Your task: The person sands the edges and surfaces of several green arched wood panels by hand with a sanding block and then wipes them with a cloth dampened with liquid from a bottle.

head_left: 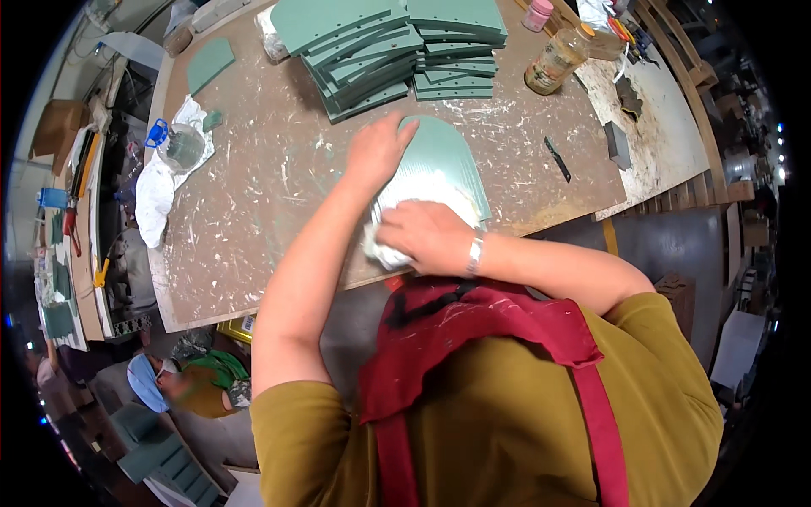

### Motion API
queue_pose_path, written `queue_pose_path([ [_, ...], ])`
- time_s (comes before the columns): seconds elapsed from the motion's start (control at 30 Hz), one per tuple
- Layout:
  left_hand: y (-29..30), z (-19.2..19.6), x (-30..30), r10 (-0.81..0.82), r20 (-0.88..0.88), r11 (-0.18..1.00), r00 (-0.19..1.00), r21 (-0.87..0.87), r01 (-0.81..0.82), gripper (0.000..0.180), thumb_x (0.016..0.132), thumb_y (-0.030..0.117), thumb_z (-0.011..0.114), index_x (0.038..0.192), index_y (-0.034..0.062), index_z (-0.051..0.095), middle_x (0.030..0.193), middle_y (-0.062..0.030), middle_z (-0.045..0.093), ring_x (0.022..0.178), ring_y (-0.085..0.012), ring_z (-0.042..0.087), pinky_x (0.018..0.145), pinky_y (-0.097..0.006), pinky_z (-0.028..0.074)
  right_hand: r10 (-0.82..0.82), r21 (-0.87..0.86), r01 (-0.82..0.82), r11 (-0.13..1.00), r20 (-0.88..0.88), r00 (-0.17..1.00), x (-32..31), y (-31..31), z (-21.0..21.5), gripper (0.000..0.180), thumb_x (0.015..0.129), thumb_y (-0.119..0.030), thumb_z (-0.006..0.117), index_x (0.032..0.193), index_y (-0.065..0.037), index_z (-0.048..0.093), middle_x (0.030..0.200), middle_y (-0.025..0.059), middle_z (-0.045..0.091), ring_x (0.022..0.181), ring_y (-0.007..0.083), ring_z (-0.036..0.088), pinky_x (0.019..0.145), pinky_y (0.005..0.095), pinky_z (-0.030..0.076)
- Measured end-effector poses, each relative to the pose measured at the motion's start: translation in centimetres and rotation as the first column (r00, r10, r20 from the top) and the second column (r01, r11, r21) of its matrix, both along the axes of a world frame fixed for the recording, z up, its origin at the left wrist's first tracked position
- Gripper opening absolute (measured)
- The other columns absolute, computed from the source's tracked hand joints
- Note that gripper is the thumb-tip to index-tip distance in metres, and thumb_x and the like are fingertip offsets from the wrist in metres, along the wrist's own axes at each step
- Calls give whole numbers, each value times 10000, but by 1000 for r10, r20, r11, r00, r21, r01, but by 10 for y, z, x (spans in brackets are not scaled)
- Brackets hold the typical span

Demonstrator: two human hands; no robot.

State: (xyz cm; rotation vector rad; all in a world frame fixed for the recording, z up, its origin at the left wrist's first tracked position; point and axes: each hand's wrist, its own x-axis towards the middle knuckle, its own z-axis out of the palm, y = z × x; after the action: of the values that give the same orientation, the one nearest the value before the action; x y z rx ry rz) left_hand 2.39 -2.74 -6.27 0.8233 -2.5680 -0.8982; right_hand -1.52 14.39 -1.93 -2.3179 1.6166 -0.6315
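Observation:
A green panel (443,148) with a rounded far end and fine ridges lies flat on the worktable near its front edge. The fingers of my left hand (378,152) stretch out over its upper left edge, holding nothing. Lower down, my right hand (429,235) is closed on a crumpled white cloth (385,253), pressed against the panel's near part. That part looks wet or shiny, and the near end is hidden under the hand and cloth.
Stacked green panels (363,72) with small holes stand beyond. A glass jar (557,61), a pink-lidded pot (537,14), a dark blade-like strip (557,160) and a grey block (617,145) are rightward. Leftward are a clear jug (182,148) on white cloth and a co-worker (198,384).

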Motion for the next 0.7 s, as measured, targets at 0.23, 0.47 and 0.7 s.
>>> queue_pose_path([
  [0.23, 1, -4, 1, -2, -15, 1000, 1000, -20, 2, 379, 990, 390, 477, 1103, 59, 623, 1010, -247, 663, 968, -464, 603, 814, -534, 473, -296, 321, 177, 930, 371, 880, -46, 40, 35, 244, 781, -106, 626, 1024, -86, 647, 961, 148, 634, 914, 356, 623, 803, 427, 496],
  [0.47, -15, -28, 8, 124, -280, 959, 952, 278, -44, 359, 1013, 288, 454, 1169, 9, 617, 1067, -235, 684, 973, -349, 662, 857, -421, 512, 27, 469, -126, 874, 211, 977, -19, 45, 11, 263, 749, -98, 661, 1006, -76, 612, 953, 130, 630, 915, 352, 614, 786, 421, 505],
  [0.7, -44, -18, 64, 347, -259, 766, 901, 633, -113, 407, 987, 294, 535, 1200, -45, 605, 1197, -181, 658, 1148, -253, 602, 972, -346, 463, -751, 688, 330, 646, 497, 435, -113, 114, 28, 181, 876, -165, 697, 999, -37, 663, 861, 27, 679, 800, 98, 617, 731, 286, 503],
])
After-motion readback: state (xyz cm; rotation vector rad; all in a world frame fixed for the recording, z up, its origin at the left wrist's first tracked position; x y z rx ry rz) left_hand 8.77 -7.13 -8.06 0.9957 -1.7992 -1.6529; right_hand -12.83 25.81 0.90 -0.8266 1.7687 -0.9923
